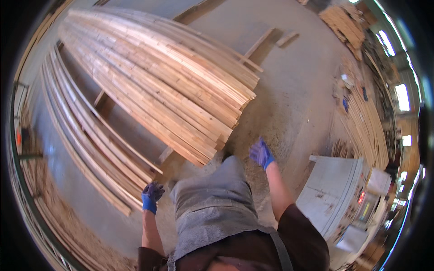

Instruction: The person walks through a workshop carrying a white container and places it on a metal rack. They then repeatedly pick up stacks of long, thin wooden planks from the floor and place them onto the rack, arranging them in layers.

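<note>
1 right hand (261,153) spread, 1 left hand (152,197), grip unclear, 1 wide board stack (156,81)

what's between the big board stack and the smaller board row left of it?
Floor, with pieces of wood lying in the gap; head view.

Woodworking workshop, long stacked boards (158,86), pale machine (329,187) with controls, dusty floor (289,106)
</note>
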`<state>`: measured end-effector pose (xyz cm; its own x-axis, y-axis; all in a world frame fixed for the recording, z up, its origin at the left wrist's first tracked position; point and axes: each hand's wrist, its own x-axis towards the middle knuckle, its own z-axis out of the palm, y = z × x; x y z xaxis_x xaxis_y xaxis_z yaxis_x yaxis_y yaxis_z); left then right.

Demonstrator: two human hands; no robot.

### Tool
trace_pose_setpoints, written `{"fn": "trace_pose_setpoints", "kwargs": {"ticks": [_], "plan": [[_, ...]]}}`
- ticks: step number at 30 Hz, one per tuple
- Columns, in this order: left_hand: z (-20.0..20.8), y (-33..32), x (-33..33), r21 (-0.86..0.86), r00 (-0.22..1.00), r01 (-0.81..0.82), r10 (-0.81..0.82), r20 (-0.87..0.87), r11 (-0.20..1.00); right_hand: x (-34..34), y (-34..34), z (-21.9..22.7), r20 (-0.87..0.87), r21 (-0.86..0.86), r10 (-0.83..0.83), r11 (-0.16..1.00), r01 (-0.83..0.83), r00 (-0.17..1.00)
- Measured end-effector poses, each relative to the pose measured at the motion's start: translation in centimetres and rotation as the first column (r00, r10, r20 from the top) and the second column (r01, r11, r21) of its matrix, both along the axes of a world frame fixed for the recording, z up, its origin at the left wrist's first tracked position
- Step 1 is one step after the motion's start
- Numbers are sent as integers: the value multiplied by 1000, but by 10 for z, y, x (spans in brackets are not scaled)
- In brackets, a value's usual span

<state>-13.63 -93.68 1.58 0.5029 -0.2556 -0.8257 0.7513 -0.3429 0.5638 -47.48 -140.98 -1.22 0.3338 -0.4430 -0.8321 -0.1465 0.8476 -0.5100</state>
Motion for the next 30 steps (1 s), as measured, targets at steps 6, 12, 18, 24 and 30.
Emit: {"fn": "trace_pose_setpoints", "kwargs": {"ticks": [6, 12, 18, 24, 30], "plan": [[52, -110, -62, 10, 999, -24, 24, -26, 1000, 77, -135, -7, -71, 25, 181, 983, -180, 981], [-8, -242, -73, -164, 980, -157, 133, -145, 974, 118, -207, -96, -76, 85, 142, 987, -136, 987], [-65, -410, -56, -294, 965, -198, 133, -226, 935, 135, -237, -180, -12, 169, 122, 978, -118, 992], [-119, -529, -26, -270, 945, -95, 2, -326, 958, 156, -243, -194, -144, 163, 187, 973, -163, 972], [-182, -587, -24, -273, 987, 151, -159, -7, 950, 150, -236, -192, -211, 64, 172, 985, -163, 962]]}}
